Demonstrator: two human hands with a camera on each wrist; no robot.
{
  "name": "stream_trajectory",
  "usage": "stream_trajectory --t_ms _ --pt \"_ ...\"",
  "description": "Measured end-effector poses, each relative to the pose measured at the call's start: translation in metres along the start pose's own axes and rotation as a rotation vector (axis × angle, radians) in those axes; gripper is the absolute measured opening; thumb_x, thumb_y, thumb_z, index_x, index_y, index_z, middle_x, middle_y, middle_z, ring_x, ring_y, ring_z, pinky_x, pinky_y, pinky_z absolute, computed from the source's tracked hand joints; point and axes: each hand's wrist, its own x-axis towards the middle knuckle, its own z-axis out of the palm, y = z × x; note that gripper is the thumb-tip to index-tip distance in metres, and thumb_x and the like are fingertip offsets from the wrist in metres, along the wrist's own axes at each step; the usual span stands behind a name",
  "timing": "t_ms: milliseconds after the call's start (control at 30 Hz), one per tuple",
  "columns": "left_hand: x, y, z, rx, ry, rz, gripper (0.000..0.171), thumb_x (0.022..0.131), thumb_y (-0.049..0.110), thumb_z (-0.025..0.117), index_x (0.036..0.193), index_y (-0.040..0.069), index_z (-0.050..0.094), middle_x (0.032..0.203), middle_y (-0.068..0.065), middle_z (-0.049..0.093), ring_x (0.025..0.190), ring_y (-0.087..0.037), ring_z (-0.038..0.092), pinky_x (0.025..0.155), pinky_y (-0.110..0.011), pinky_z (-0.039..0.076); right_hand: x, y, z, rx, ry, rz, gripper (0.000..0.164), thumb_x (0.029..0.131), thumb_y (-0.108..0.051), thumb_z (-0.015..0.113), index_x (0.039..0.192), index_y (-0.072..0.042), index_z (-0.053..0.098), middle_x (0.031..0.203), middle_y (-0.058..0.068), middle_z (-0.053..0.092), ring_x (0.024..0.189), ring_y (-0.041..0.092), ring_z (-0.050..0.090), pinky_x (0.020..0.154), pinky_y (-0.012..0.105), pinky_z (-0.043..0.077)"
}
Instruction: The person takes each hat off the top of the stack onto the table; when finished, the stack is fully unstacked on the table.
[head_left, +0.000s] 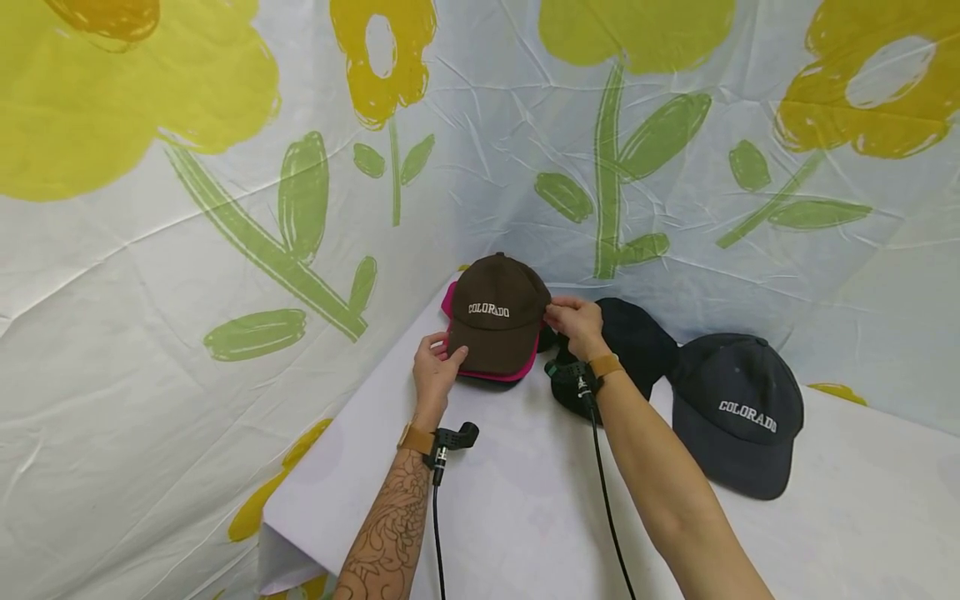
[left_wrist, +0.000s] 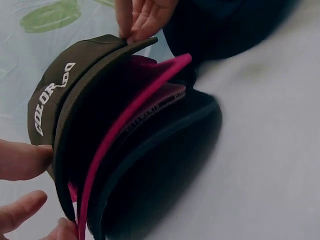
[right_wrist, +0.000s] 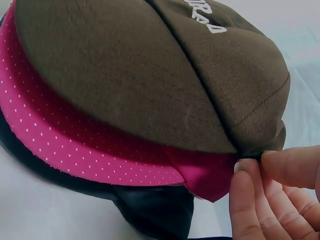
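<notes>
A brown cap (head_left: 491,346) with white COLORADO lettering tops a stack at the table's far corner. Under it lies a pink cap (right_wrist: 75,142) with small white dots, and below that a dark cap (right_wrist: 155,210). My right hand (head_left: 579,323) pinches the brown cap's lower edge beside the brim, between thumb and fingers. On the other side, my left hand (head_left: 433,375) holds the brown brim, thumb on top and fingers at its edge. In the left wrist view the brown brim (left_wrist: 75,107) is tilted up, with a gap between it and the pink brim (left_wrist: 120,120).
A black cap (head_left: 637,337) sits right of the stack, partly behind my right wrist. Farther right is a dark grey COLORADO cap (head_left: 738,408). The white table (head_left: 510,500) meets flower-printed fabric (head_left: 480,167) at the back and left. Cables (head_left: 604,483) trail from both wrists.
</notes>
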Motion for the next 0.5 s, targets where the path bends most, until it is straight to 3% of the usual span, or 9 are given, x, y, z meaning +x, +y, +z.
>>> stream_trajectory --t_ms 233,500 --pt "-0.001 0.005 -0.003 -0.105 -0.035 -0.041 0.051 0.087 0.010 0.078 0.133 0.002 0.058 0.126 -0.022 0.059 0.114 -0.033 0.053 0.087 -0.031 0.047 -0.003 -0.005 -0.006 -0.026 -0.038 -0.015 0.035 0.098 -0.008 0.065 0.132 -0.001 0.060 0.102 0.004 0.066 0.088 0.012 0.069 0.100 0.033 0.055" --pt "-0.006 0.014 -0.005 -0.203 -0.026 -0.005 0.050 0.087 0.003 0.077 0.133 0.006 0.058 0.117 -0.020 0.057 0.101 -0.024 0.053 0.079 -0.023 0.050 -0.008 -0.015 -0.015 0.029 -0.158 -0.045 0.046 0.100 -0.005 0.060 0.146 -0.007 0.053 0.098 -0.002 0.070 0.089 0.009 0.071 0.109 0.038 0.049"
